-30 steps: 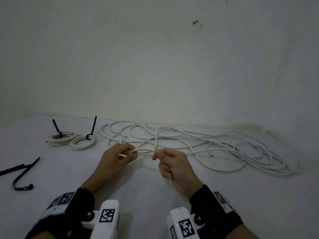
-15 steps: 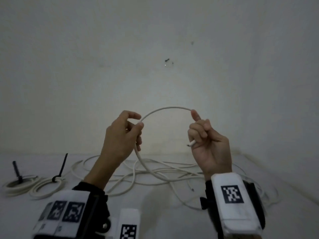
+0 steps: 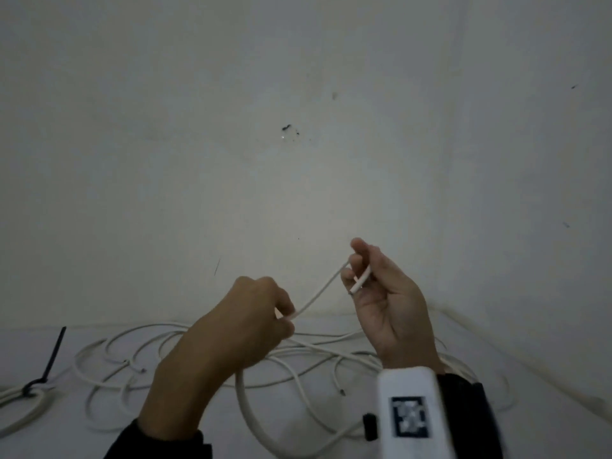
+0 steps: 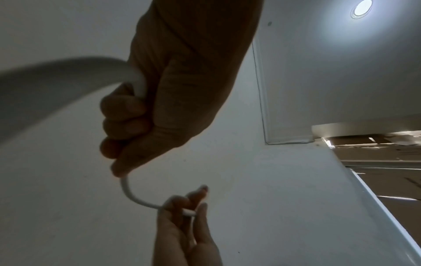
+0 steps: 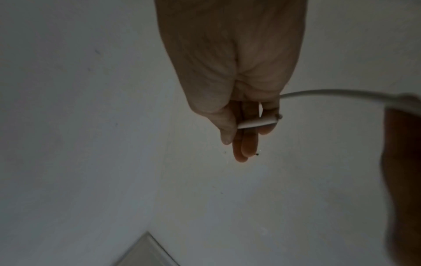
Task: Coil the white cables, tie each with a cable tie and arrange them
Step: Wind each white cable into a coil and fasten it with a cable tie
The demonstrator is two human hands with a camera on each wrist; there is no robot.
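A thin white cable (image 3: pixel 318 291) stretches taut in the air, its remainder lying tangled on the surface.

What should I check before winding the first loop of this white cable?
1. Cable end pinched in right hand: ok.
2. Left hand grips the white cable further along: ok.
3. Span between the hands free of knots: ok.
4. Loose cables on the table untangled: not ok, strands cross.
5. Spare cable tie within reach: cannot tell, only the one on the tied coil shows.
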